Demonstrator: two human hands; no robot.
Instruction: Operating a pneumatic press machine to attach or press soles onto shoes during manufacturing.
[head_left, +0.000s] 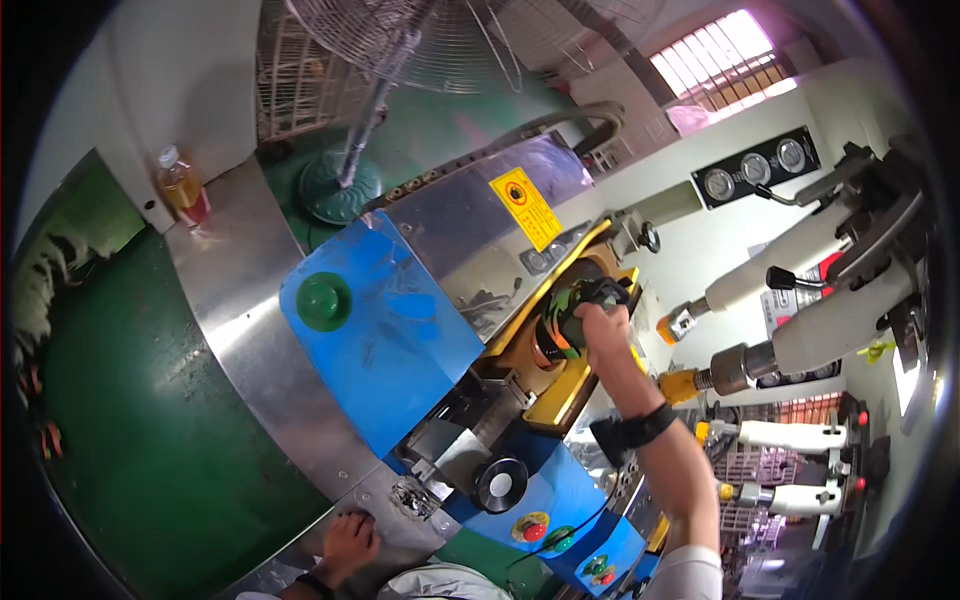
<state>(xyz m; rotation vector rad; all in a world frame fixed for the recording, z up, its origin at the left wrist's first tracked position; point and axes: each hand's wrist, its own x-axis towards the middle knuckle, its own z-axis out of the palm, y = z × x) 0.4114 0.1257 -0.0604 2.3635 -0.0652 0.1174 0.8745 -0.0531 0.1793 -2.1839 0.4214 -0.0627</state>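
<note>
My right hand (604,328) reaches into the machine, its fingers closed on the top of a dark shoe (562,318) with green and orange markings. The shoe sits in a recess between yellow pads (562,400) on the machine; part of it is hidden by the hand and the pads. A dark band (635,430) circles my right wrist. Low in the view, my left hand (350,540) rests on the steel table edge (395,520), fingers slightly bent and holding nothing. It lies nearest a round black knob (500,485) on the machine's front.
Above the shoe, white press cylinders (820,335) with yellow tips jut in from the right. A blue housing (385,330) carries a green button (323,301). Red and green buttons (535,527) sit lower. A bottle (184,187) stands on the steel rim; a fan (340,185) stands behind.
</note>
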